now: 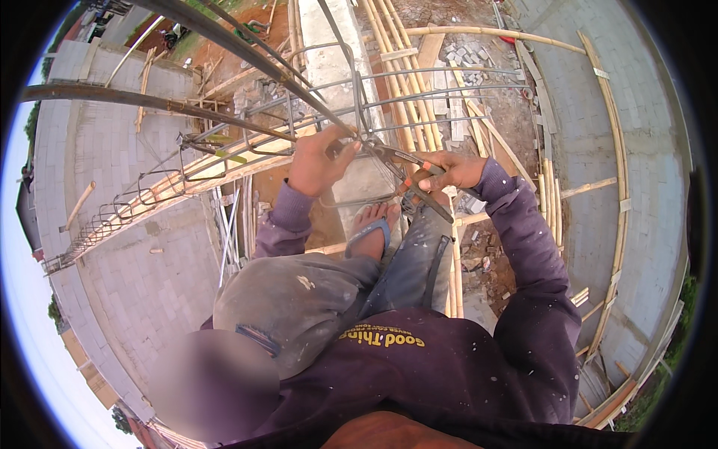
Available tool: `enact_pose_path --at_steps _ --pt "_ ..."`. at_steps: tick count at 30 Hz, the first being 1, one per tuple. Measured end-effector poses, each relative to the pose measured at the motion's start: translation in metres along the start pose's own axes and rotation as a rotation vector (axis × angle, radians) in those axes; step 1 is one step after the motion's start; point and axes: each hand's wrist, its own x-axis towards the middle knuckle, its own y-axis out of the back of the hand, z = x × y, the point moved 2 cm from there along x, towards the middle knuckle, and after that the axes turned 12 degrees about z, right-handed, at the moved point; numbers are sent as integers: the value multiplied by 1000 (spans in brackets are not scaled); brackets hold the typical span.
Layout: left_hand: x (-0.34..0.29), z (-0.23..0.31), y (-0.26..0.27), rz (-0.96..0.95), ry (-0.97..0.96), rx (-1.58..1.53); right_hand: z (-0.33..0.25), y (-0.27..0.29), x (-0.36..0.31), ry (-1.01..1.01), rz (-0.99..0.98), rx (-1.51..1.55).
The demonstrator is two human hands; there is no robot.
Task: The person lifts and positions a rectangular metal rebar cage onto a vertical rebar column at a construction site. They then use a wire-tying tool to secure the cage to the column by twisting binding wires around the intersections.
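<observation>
My right hand (455,170) is closed round a pair of pincers (413,182) with dark handles and orange-red marks. Their jaws point left, at a joint where steel reinforcing bars cross. My left hand (321,159) is beside that joint, thumb and fingers pinched together; whatever lies between them is too small to make out. A long reinforcing bar (292,84) slants from the upper left down to the joint, and another bar (149,105) runs behind my left hand. Bent steel stirrups (359,93) stand around the joint, above a pale concrete beam (329,56).
My foot in a blue flip-flop (374,230) rests below the hands. A rebar cage (153,193) stretches left along a timber board. Bamboo poles (407,82) lie right of the beam, near broken blocks (467,56). Block walls (643,150) rise on both sides, with bamboo scaffolding (619,187) at right.
</observation>
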Motion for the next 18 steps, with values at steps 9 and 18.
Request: enact_pose_path --at_steps 9,18 --pt "0 1 -3 32 38 -22 -32 33 5 32 40 -467" --pt "-1 1 -4 30 88 -51 -59 43 6 -7 30 -769"
